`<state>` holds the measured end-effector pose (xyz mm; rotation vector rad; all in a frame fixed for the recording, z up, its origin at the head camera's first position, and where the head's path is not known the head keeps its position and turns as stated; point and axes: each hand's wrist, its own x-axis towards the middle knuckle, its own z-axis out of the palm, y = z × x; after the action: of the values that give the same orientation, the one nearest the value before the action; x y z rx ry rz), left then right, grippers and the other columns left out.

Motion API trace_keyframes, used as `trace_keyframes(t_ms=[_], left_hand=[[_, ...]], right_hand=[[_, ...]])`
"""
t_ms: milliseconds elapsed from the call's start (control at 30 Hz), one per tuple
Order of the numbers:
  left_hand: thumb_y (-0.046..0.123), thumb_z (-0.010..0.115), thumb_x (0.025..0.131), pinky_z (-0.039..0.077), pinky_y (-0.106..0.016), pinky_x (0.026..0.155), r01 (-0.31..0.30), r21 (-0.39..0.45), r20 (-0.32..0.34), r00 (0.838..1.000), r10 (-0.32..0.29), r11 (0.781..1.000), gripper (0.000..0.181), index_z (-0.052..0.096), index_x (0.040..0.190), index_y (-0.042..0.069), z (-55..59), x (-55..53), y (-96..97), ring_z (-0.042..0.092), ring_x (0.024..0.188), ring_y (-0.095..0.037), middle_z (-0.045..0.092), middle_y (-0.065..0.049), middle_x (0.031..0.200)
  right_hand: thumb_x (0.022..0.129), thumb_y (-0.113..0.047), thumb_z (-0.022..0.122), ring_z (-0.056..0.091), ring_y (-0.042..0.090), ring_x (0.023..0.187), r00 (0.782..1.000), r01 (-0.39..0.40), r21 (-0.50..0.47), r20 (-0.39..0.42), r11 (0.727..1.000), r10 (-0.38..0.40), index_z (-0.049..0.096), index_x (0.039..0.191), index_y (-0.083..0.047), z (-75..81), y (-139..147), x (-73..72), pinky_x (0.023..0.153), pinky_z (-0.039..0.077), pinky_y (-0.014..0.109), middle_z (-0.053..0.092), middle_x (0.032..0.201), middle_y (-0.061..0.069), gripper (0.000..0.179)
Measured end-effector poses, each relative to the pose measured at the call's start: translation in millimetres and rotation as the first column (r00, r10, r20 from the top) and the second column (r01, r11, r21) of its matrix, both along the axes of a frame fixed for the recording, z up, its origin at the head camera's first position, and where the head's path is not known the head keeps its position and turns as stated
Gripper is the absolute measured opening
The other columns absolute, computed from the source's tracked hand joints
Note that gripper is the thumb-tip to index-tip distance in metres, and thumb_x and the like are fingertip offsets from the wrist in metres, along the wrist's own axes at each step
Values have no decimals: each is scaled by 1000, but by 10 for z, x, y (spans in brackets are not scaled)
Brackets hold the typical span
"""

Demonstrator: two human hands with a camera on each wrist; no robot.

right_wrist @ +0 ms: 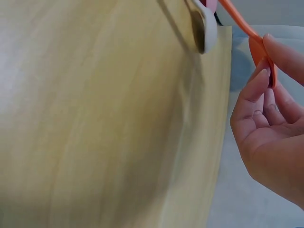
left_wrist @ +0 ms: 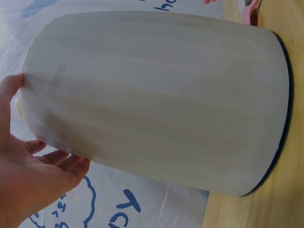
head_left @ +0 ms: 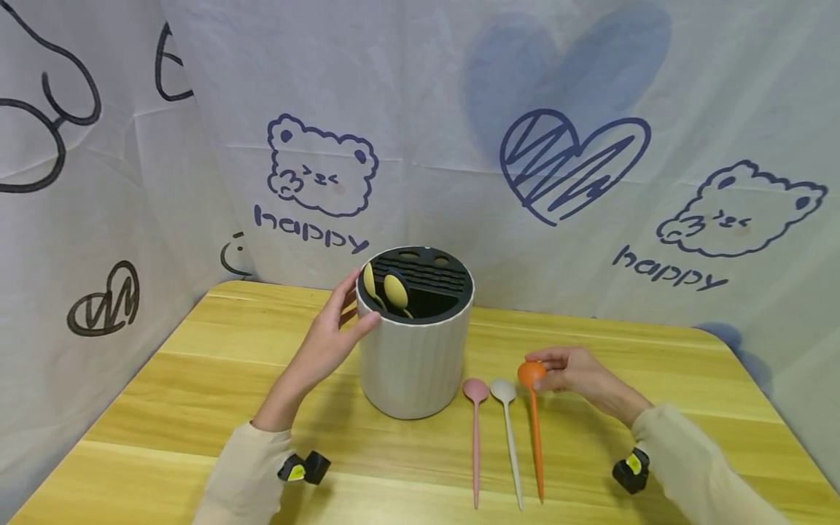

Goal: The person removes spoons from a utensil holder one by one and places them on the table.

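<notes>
A ribbed white utensil holder [head_left: 413, 364] with a dark slotted top [head_left: 426, 281] stands upright on the table, two yellow spoon heads [head_left: 396, 291] showing in its larger opening. My left hand [head_left: 335, 335] grips the holder's left side near the rim, thumb in front and fingers farther round. In the left wrist view the fingertips [left_wrist: 78, 164] touch the pale wall. My right hand [head_left: 574, 373] pinches the head of an orange spoon [head_left: 537, 437] between thumb and fingers. Left of it lie a white spoon [head_left: 509, 430] and a pink spoon [head_left: 475, 430], handles toward me.
The wooden table [head_left: 197, 408] ends at the back against a white cloth [head_left: 420, 109] printed with bears and hearts. All three long-handled spoons lie side by side, right of the holder.
</notes>
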<state>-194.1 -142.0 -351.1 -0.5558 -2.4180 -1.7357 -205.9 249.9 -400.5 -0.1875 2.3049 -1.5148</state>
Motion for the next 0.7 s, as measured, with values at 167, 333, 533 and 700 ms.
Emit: trace_keyframes(t_ms=[167, 333, 533, 700], left_hand=[[25, 56, 97, 27, -48, 112, 0, 1, -2, 1000, 0, 1000, 70, 19, 154, 9, -2, 2, 1, 26, 141, -31, 21, -13, 158], [24, 57, 97, 27, -48, 112, 0, 1, -4, 1000, 0, 1000, 70, 19, 154, 8, -8, -6, 3, 26, 141, -31, 21, -13, 158], [25, 57, 97, 27, -47, 112, -6, 2, -4, 1000, 6, 1000, 71, 19, 154, 9, -14, -8, 5, 27, 141, -31, 21, -13, 158], [26, 57, 97, 27, -47, 112, -6, -1, -4, 1000, 6, 1000, 72, 18, 154, 9, -19, -13, 3, 26, 141, -31, 21, -13, 158]], right_hand=[[79, -2, 74, 61, 18, 87, 1000, -8, 10, 14, 1000, 8, 51, 130, 13, -72, 17, 24, 71, 55, 31, 65, 100, 10, 57], [80, -1, 73, 62, 18, 84, 999, 14, 4, 42, 1000, -14, 48, 132, 14, -158, 35, 33, 69, 55, 30, 65, 100, 10, 60], [82, -5, 75, 63, 18, 92, 997, 68, 39, 22, 997, -69, 50, 130, 12, -264, 59, 45, 73, 55, 30, 66, 109, 13, 57], [83, -7, 75, 63, 18, 93, 995, 99, 43, 20, 994, -100, 52, 129, 12, -345, 93, 64, 73, 55, 29, 66, 111, 15, 55]])
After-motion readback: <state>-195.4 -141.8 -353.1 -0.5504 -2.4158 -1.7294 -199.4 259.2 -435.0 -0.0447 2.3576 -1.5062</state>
